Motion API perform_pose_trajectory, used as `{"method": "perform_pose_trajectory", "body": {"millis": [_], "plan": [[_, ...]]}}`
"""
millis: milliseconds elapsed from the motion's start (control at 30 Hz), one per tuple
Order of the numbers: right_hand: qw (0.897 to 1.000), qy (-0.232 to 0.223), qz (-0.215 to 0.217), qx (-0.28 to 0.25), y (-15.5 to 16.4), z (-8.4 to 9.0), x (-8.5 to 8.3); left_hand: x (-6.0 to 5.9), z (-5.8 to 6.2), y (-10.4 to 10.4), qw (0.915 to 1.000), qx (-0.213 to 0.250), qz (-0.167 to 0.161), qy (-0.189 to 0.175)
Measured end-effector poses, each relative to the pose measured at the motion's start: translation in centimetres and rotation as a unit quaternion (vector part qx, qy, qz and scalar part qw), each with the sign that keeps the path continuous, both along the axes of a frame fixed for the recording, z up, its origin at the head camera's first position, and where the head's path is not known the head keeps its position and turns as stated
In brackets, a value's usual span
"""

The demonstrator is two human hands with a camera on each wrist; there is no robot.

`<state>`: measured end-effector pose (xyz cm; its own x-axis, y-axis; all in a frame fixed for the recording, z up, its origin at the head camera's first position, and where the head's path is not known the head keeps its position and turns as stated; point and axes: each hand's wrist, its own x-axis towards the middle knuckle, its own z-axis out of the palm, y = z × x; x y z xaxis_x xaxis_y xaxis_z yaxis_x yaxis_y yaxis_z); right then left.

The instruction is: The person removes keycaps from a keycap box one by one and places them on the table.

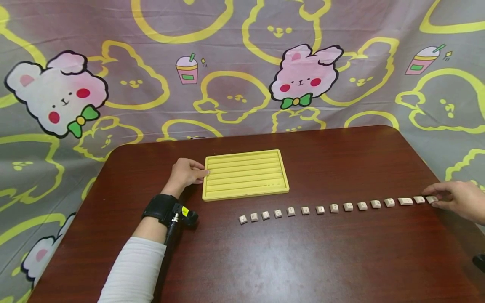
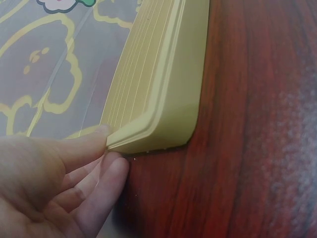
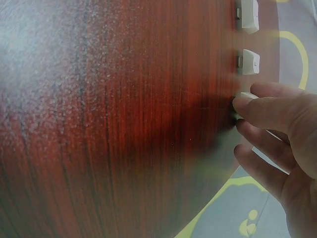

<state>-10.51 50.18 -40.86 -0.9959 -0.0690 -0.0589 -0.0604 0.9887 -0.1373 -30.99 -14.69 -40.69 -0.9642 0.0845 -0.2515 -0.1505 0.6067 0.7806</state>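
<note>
A yellow ridged tray [image 1: 246, 174] lies on the table, and my left hand [image 1: 186, 173] pinches its left edge. In the left wrist view the thumb [image 2: 89, 148] touches the rim and the fingers bend below it. White keycaps [image 1: 348, 206] stand in a long, slightly slanted row to the right of and nearer than the tray. At the row's right end my right hand [image 1: 456, 198] pinches the last keycap [image 1: 431, 199] between thumb and fingers. In the right wrist view that keycap [image 3: 247, 95] is mostly hidden by the fingertips.
The brown table [image 1: 273, 261] has its right edge close beneath the right hand. A patterned cloth [image 1: 235, 54] hangs behind the table. A black wrist strap with a small camera [image 1: 170, 211] sits on the left forearm.
</note>
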Motion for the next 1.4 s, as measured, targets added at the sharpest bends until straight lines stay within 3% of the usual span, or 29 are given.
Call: {"method": "perform_pose_trajectory", "body": {"millis": [467, 833, 1033, 1233, 1400], "plan": [[1.0, -0.021, -0.013, -0.008, 0.2, 0.2, -0.1, 0.1, 0.0, -0.1, 1.0, 0.003, 0.002, -0.002], [0.999, -0.008, -0.007, 0.037, -0.5, 3.6, -2.5, 0.1, -0.1, -0.4, 0.9999, 0.004, 0.01, -0.004], [0.999, 0.03, 0.012, 0.013, -3.8, 5.3, -4.6, 0.1, -0.1, -0.3, 1.0, -0.003, 0.006, -0.002], [0.994, 0.087, 0.012, -0.067, -9.0, 6.3, -7.0, -0.2, -0.3, 0.1, 0.9999, -0.016, 0.003, 0.005], [0.988, 0.107, 0.031, -0.11, -13.5, 7.1, -9.0, -0.5, -0.1, 0.3, 0.9993, -0.034, -0.014, 0.011]]}}
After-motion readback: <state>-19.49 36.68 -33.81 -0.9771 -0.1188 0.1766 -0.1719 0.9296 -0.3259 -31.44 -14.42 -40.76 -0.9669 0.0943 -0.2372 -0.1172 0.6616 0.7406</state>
